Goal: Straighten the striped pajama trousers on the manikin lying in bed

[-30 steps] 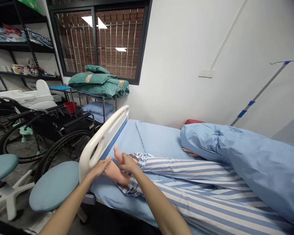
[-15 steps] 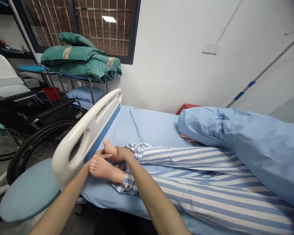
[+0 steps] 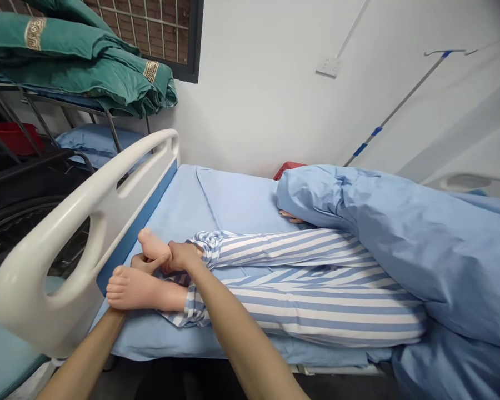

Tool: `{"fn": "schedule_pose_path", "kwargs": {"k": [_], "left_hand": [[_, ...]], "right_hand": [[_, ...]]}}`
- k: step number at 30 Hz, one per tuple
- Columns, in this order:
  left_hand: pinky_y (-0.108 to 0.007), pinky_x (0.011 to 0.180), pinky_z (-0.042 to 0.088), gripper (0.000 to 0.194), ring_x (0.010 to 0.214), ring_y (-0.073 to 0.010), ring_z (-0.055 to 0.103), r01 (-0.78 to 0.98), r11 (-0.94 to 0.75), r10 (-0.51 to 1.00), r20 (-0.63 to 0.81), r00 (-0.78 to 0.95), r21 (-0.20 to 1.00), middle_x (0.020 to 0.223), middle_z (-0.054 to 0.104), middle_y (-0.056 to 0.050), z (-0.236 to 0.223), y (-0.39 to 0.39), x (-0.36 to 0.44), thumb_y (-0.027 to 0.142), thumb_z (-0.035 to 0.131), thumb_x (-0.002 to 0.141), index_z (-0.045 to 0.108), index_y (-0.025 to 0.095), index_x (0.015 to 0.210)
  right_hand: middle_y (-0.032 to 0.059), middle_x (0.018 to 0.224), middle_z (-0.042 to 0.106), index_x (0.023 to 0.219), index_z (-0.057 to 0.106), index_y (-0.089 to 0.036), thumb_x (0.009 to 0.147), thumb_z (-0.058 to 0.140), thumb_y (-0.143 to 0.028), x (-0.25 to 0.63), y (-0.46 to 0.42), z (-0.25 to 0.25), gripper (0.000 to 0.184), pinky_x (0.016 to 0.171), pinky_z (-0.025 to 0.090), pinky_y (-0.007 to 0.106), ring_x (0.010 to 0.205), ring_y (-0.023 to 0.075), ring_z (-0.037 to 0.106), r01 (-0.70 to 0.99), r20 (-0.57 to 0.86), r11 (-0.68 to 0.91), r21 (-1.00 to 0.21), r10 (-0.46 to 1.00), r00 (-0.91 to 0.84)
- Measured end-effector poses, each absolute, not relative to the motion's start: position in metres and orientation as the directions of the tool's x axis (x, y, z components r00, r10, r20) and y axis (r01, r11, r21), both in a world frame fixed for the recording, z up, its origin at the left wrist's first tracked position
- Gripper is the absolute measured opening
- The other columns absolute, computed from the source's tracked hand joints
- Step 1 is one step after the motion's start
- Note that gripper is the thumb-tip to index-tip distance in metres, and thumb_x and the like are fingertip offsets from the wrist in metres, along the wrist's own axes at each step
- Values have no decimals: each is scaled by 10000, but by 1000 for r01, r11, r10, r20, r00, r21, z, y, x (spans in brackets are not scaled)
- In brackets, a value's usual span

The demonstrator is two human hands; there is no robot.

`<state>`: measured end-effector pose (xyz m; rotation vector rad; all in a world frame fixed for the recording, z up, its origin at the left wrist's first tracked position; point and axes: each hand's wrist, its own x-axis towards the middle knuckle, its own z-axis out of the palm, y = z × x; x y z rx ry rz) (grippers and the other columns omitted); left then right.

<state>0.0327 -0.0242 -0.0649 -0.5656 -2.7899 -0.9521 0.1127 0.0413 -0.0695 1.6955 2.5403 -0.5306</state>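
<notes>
Since the earlier frame my view turned right, and the bed rail [image 3: 83,186] came nearer at 9 o'clock. My right hand [image 3: 183,256] is closed around the ankle of the upper foot [image 3: 150,245]. My left hand [image 3: 144,263] lies open under it, above the lower foot [image 3: 129,289]. Both legs lie along 3 to 9 o'clock, toes toward 9 o'clock.

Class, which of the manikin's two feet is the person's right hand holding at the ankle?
The far foot, gripped by the right hand; the near foot lies closer to the white bed rail.
</notes>
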Motion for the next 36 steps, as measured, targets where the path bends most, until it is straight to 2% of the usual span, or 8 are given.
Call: {"fn": "schedule_pose_path", "kwargs": {"k": [3, 8, 13, 19, 24, 31, 36], "left_hand": [[-416, 759, 370, 464, 963, -272, 476, 403, 725, 309, 258, -915, 558, 973, 505, -111, -61, -27, 35, 176, 14, 890, 439, 140, 1071], [-432, 780, 392, 522, 981, -284, 482, 419, 732, 337, 248, -908, 538, 988, 509, -128, -56, -31, 36, 205, -51, 892, 435, 114, 1060], [-451, 794, 396, 575, 1009, -308, 472, 442, 721, 366, 249, -897, 533, 1040, 496, -167, -50, -35, 39, 227, -110, 879, 409, 92, 1086], [-428, 756, 386, 504, 978, -283, 485, 421, 732, 319, 277, -906, 536, 973, 491, -119, -55, -31, 38, 197, -57, 880, 408, 171, 1073], [-421, 744, 365, 495, 954, -279, 476, 417, 728, 322, 266, -909, 545, 958, 488, -115, -63, -27, 34, 181, -39, 872, 413, 177, 1074], [-421, 783, 363, 499, 992, -278, 467, 404, 726, 334, 229, -915, 556, 1027, 495, -136, -48, -34, 40, 186, -23, 874, 407, 170, 1127], [-474, 785, 342, 513, 1004, -332, 438, 372, 687, 343, 173, -923, 625, 1058, 501, -198, -39, -38, 41, 197, -21, 867, 418, 130, 1123]], "right_hand": [[109, 1028, 673, 1078, 483, -202, 599, 639, -495, 112, 40, -65, 583, 703, 493, 354, 912, 277, 647, 905, -225, 336, -261, 891, -395], [117, 1053, 664, 1080, 483, -208, 519, 709, -502, 111, 36, -58, 674, 726, 488, 353, 941, 282, 637, 911, -246, 313, -268, 892, -379], [101, 1054, 665, 1074, 488, -219, 498, 726, -533, 112, 38, -62, 699, 743, 486, 356, 944, 284, 634, 910, -233, 321, -263, 894, -383], [112, 1043, 666, 1067, 487, -208, 503, 719, -547, 112, 40, -66, 697, 740, 491, 375, 938, 296, 634, 909, -227, 329, -257, 894, -387], [99, 1060, 662, 1078, 477, -216, 522, 707, -541, 112, 40, -65, 684, 749, 487, 362, 943, 281, 634, 910, -231, 331, -250, 892, -388], [110, 1057, 662, 1067, 488, -203, 518, 713, -534, 111, 38, -65, 680, 752, 484, 368, 940, 284, 634, 910, -218, 333, -246, 896, -386], [113, 1052, 663, 1065, 494, -203, 504, 722, -536, 111, 38, -65, 690, 776, 480, 378, 951, 288, 630, 912, -212, 324, -253, 901, -379]]}}
